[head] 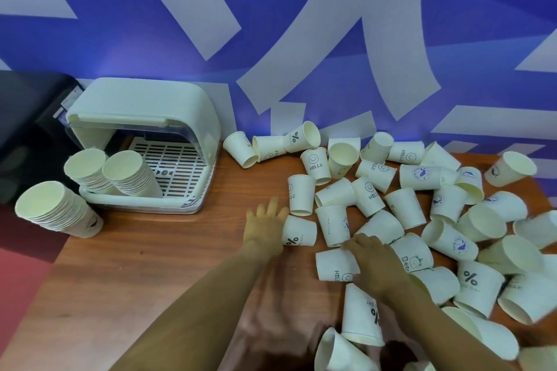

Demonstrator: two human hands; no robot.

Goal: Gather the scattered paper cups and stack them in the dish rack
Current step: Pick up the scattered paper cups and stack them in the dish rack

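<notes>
The gathering step is in hand, with most of the work apparently still ahead. The left hand [265,226] is reaching with straight, spread fingers [272,205] toward the "%" cup [298,232] lying on its side on the counter [150,250], touching or nearly touching its end without gripping it. The right hand [373,262] is lying over the "HELLO" cup [336,265], also on its side, with its fingers bent down onto the cup's wall; whether they are really clamping it is hard to tell, so it is reading as a loose hold at best.

The next move is probably calling for closing on one cup, then nesting cups mouth to base into a short stack before carrying them left.

The scattered paper cups [422,205] are covering the right half of the counter, some upright, some inverted, many tipped over and touching.

The dish rack [144,199], with its lid [135,105] lifted open, is sitting at the left against the blue-and-white wall [301,9]. Inside it two nested stacks [120,175] are leaning toward the camera over its front rim on the slotted tray [177,159]. A third stack [57,211] is lying outside, just left of the rack.
</notes>
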